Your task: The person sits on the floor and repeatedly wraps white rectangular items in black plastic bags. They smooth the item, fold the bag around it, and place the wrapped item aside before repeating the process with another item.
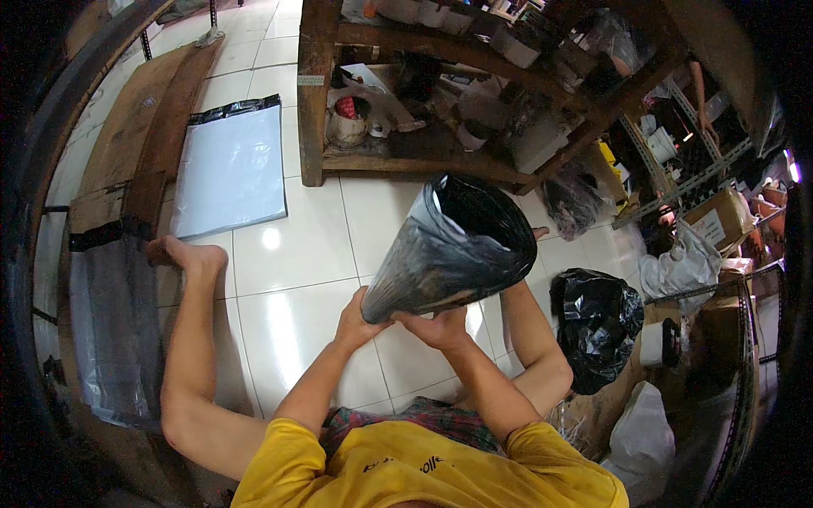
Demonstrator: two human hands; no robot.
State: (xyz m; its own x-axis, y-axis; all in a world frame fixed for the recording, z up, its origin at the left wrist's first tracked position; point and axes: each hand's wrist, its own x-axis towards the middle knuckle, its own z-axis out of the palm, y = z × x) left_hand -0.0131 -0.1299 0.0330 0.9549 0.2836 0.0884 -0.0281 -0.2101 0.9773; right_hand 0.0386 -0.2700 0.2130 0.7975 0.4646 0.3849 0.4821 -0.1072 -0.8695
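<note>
Seated on pale tiles, both hands grip the narrow end of a rolled black plastic bag.

Glossy and crinkled, the black plastic roll [453, 250] forms a cone at centre, its open mouth flaring toward one o'clock. The left hand [357, 320] has fingers wrapped on its tip; the right hand [440, 326] has fingers curled under it. Smooth, shiny floor tiles [279, 322] lie open toward nine o'clock, up to a flat white mailer stack [233, 169]. A rough wooden shelf [406, 152] bounds twelve o'clock; a crumpled black bag [597, 326] sits at three.
</note>
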